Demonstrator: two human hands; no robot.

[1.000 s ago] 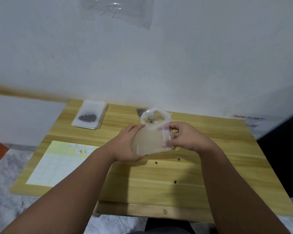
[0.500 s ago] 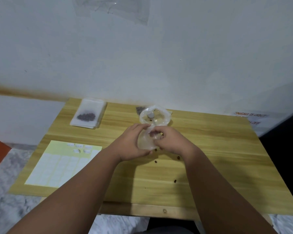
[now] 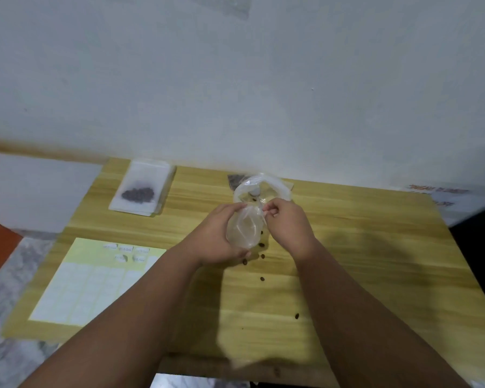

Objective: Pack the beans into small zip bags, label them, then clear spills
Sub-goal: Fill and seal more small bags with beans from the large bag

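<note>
The clear crumpled plastic bag point(image 3: 244, 231) is held between both hands over the far middle of the table. The left hand point(image 3: 221, 233) curls round its lower bulge, fingers wrapped on the film. The right hand point(image 3: 287, 225) pinches the bag's narrowed neck between thumb and fingertips. Above the pinch the mouth flares open (its contents are too blurred to name). A few loose brown beans point(image 3: 262, 279) lie scattered on the light wooden table point(image 3: 375, 261) just near of the bag. Far left, a small clear zip bag point(image 3: 140, 191) holds a dark heap of beans. Near left lies a pale yellow label sheet point(image 3: 95, 281).
</note>
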